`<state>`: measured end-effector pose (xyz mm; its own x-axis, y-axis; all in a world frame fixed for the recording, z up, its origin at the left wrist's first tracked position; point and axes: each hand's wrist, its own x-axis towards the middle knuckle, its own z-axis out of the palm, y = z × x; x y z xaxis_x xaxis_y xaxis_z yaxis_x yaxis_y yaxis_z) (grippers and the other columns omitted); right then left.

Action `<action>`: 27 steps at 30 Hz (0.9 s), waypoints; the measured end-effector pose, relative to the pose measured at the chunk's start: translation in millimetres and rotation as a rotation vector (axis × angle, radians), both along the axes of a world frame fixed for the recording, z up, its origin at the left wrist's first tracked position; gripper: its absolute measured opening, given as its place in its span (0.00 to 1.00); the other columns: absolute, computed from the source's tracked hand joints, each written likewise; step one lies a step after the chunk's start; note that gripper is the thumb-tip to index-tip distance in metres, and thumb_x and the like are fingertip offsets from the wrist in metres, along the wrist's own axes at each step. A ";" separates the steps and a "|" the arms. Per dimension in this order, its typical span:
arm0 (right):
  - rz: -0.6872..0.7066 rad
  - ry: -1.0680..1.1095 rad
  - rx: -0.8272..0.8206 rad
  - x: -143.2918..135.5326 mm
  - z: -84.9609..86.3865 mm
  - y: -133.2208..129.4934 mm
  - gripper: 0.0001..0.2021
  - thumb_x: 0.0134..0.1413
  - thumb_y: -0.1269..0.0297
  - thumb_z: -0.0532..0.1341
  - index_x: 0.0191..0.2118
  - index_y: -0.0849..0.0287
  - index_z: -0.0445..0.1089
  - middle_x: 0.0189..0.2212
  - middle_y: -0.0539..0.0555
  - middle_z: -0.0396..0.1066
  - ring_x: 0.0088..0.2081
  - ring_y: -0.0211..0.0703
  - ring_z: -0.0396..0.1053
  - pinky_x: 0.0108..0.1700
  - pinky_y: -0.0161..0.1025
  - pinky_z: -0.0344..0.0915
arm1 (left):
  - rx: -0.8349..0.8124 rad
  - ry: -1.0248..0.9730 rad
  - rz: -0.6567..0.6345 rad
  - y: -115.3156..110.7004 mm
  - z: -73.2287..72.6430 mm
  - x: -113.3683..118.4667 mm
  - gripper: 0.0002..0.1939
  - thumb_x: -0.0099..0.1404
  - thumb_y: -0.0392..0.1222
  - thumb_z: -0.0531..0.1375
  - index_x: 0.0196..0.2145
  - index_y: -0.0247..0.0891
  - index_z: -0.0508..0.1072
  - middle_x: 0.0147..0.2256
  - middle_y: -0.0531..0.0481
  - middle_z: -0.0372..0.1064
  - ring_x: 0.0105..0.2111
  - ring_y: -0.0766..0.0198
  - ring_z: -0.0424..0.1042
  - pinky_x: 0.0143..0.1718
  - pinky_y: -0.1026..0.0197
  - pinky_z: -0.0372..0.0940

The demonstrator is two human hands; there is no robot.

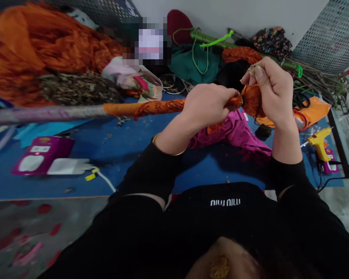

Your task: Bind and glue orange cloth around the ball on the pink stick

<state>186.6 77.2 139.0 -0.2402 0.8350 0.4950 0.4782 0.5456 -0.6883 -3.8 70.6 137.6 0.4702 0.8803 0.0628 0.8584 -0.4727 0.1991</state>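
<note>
A long pole wrapped in orange patterned cloth (163,107) crosses the view, its bare greyish part running to the left edge. My left hand (205,102) is closed round the wrapped part near its right end. There, a bunch of orange cloth (253,101) flares out beyond a narrow tied spot. Just above this bunch my right hand (276,87) pinches something small and pale between thumb and fingers; its kind is not clear. A thin dark cord (256,118) hangs by the bunched cloth. Magenta cloth (235,133) lies on the table under my hands.
On the blue table (104,145) are a purple box (52,149), a white charger (66,166) and, at right, a yellow glue gun (321,143). Orange fabric (40,50), dried plant matter (78,87), green cloth (194,64) and twigs (322,79) are heaped along the back.
</note>
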 end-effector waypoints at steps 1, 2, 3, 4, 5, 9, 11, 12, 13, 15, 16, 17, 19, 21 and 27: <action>0.007 -0.005 -0.004 1.8 0.7 0.6 0.19 0.67 0.38 0.52 0.30 0.42 0.66 0.37 0.50 0.79 0.44 0.53 0.75 0.53 0.52 0.71 | 0.025 0.019 -0.029 -0.7 -0.5 0.6 0.25 0.70 0.41 0.55 0.61 0.50 0.77 0.48 0.47 0.81 0.50 0.49 0.79 0.47 0.54 0.68; 0.014 -0.010 -0.008 3.5 1.6 0.9 0.19 0.68 0.39 0.52 0.30 0.42 0.65 0.37 0.51 0.79 0.44 0.53 0.75 0.52 0.52 0.71 | 0.050 0.032 -0.054 -1.2 -1.6 1.1 0.25 0.70 0.40 0.55 0.61 0.50 0.77 0.48 0.47 0.81 0.49 0.50 0.80 0.46 0.55 0.68; 0.020 -0.016 -0.014 4.9 2.5 1.1 0.20 0.68 0.39 0.52 0.29 0.43 0.65 0.38 0.51 0.80 0.44 0.53 0.75 0.52 0.52 0.71 | 0.076 0.039 -0.072 -1.4 -2.9 1.6 0.25 0.70 0.40 0.54 0.61 0.51 0.77 0.47 0.48 0.81 0.48 0.51 0.80 0.45 0.55 0.67; 0.024 -0.025 -0.021 6.1 3.5 1.0 0.20 0.68 0.40 0.52 0.29 0.44 0.64 0.38 0.51 0.80 0.44 0.53 0.75 0.53 0.53 0.71 | 0.102 0.042 -0.086 -1.5 -4.5 2.0 0.25 0.70 0.39 0.54 0.60 0.50 0.77 0.46 0.47 0.81 0.46 0.51 0.80 0.43 0.55 0.67; 0.027 -0.037 -0.028 7.1 4.5 0.8 0.20 0.68 0.40 0.52 0.29 0.44 0.64 0.39 0.52 0.80 0.44 0.53 0.76 0.53 0.53 0.71 | 0.128 0.044 -0.095 -1.4 -6.2 2.2 0.24 0.70 0.38 0.53 0.59 0.50 0.78 0.45 0.46 0.81 0.45 0.52 0.80 0.42 0.55 0.67; 0.034 -0.081 -0.026 9.8 6.2 0.4 0.19 0.69 0.43 0.52 0.29 0.45 0.64 0.40 0.52 0.80 0.45 0.52 0.76 0.52 0.52 0.71 | 0.203 0.052 -0.128 0.2 -12.2 1.3 0.23 0.71 0.36 0.52 0.59 0.44 0.77 0.43 0.41 0.81 0.42 0.51 0.80 0.39 0.55 0.66; 0.053 -0.070 -0.003 10.5 4.7 1.6 0.19 0.70 0.43 0.51 0.29 0.44 0.64 0.40 0.51 0.80 0.45 0.51 0.76 0.51 0.52 0.71 | 0.210 0.045 -0.155 1.5 -14.1 0.2 0.24 0.71 0.36 0.52 0.59 0.44 0.76 0.43 0.43 0.81 0.42 0.52 0.80 0.39 0.56 0.66; 0.068 -0.051 0.018 10.6 3.5 2.4 0.19 0.70 0.43 0.52 0.29 0.44 0.65 0.39 0.51 0.80 0.44 0.50 0.77 0.51 0.51 0.72 | 0.203 0.039 -0.168 2.2 -14.6 -0.4 0.23 0.71 0.37 0.52 0.59 0.45 0.76 0.43 0.44 0.81 0.42 0.53 0.80 0.39 0.57 0.66; 0.084 -0.026 0.046 10.4 2.4 3.2 0.19 0.70 0.42 0.52 0.29 0.44 0.65 0.38 0.50 0.79 0.43 0.49 0.77 0.50 0.50 0.72 | 0.191 0.032 -0.178 2.9 -14.8 -1.0 0.23 0.71 0.38 0.53 0.59 0.46 0.76 0.43 0.45 0.81 0.42 0.54 0.80 0.40 0.57 0.66; 0.095 0.023 0.093 9.2 0.8 3.8 0.20 0.69 0.41 0.52 0.29 0.44 0.65 0.36 0.50 0.79 0.41 0.48 0.76 0.48 0.49 0.73 | 0.163 0.015 -0.178 4.0 -14.6 -1.7 0.23 0.71 0.40 0.53 0.59 0.48 0.76 0.44 0.46 0.81 0.43 0.54 0.80 0.40 0.57 0.66; 0.096 0.042 0.107 8.3 0.7 3.3 0.20 0.69 0.40 0.52 0.29 0.44 0.65 0.36 0.49 0.78 0.40 0.48 0.76 0.47 0.49 0.73 | 0.150 0.008 -0.171 4.4 -14.1 -2.0 0.23 0.71 0.41 0.52 0.59 0.48 0.76 0.44 0.46 0.81 0.43 0.54 0.80 0.41 0.57 0.66; 0.095 0.056 0.114 7.3 1.0 2.2 0.20 0.69 0.40 0.52 0.30 0.44 0.66 0.35 0.49 0.77 0.40 0.48 0.76 0.47 0.48 0.73 | 0.142 0.002 -0.163 4.6 -13.5 -2.2 0.23 0.72 0.41 0.52 0.59 0.48 0.76 0.44 0.46 0.81 0.43 0.53 0.80 0.40 0.57 0.66; 0.098 0.080 0.117 5.2 2.8 -0.9 0.21 0.69 0.38 0.52 0.30 0.44 0.67 0.35 0.50 0.76 0.41 0.48 0.75 0.49 0.49 0.74 | 0.135 -0.006 -0.150 5.0 -11.9 -2.7 0.22 0.72 0.43 0.52 0.59 0.49 0.77 0.43 0.46 0.81 0.43 0.53 0.80 0.40 0.57 0.66; 0.115 0.109 0.108 3.8 5.2 -4.0 0.23 0.67 0.35 0.53 0.30 0.45 0.67 0.35 0.51 0.75 0.41 0.48 0.75 0.50 0.50 0.76 | 0.130 -0.008 -0.144 5.3 -10.0 -3.3 0.22 0.72 0.44 0.52 0.58 0.49 0.77 0.41 0.47 0.81 0.43 0.53 0.80 0.40 0.57 0.65; 0.082 0.108 0.029 4.0 7.7 -6.6 0.26 0.62 0.29 0.53 0.29 0.46 0.66 0.37 0.53 0.76 0.43 0.51 0.77 0.52 0.52 0.78 | 0.133 0.073 -0.127 5.7 -6.4 -3.8 0.23 0.73 0.47 0.50 0.57 0.47 0.78 0.43 0.45 0.81 0.42 0.52 0.80 0.39 0.56 0.65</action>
<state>190.6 70.5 146.6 -0.2512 0.7995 0.5456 0.3551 0.6005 -0.7165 -7.6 76.3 131.2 0.5847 0.7997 0.1366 0.7999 -0.5963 0.0668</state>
